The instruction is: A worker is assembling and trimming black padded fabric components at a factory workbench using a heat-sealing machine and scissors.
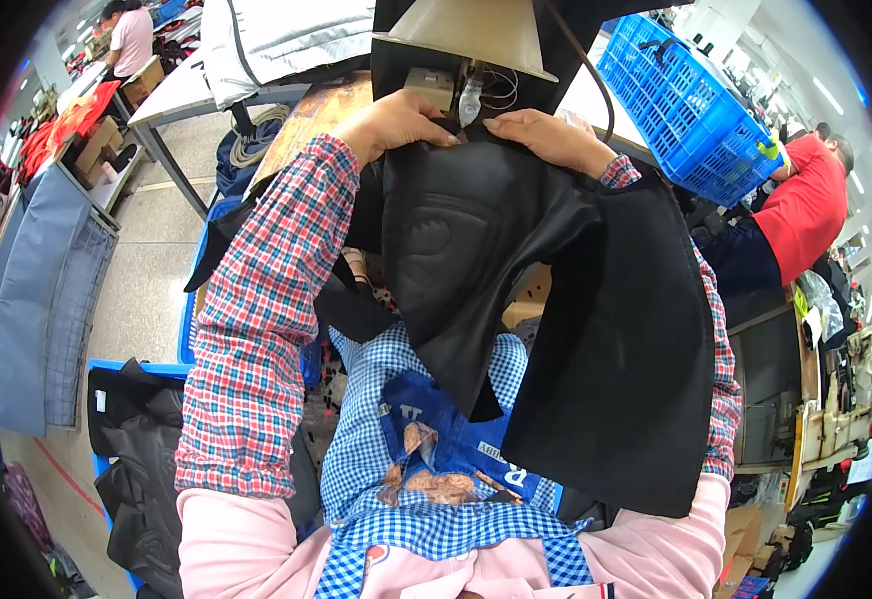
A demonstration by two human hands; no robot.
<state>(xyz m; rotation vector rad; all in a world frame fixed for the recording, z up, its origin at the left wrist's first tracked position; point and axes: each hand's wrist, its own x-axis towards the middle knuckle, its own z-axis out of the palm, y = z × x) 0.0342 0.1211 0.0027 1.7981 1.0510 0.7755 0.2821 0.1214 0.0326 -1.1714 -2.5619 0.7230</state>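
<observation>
A black, leather-like panel [446, 230] with a moulded pattern hangs down over my lap from the level of my hands. Its top edge is pinched between the fingers of my left hand [396, 125]. My right hand [551, 138] grips the same edge a short way to the right, its lower fingers partly hidden. Between the two hands, close to the edge, is a small clear-and-metal machine part [470, 102] under a cream cone-shaped shade [466, 35]. A wide, smooth black flap [625, 369] drapes below my right forearm; whether it joins the panel I cannot tell.
At lower left, a blue bin [99, 366] holds several black pieces [141, 479]. A blue plastic crate [670, 110] stands at upper right, beside a person in red [810, 200]. A pale table [181, 90] is at far left, with another person [131, 40] beyond.
</observation>
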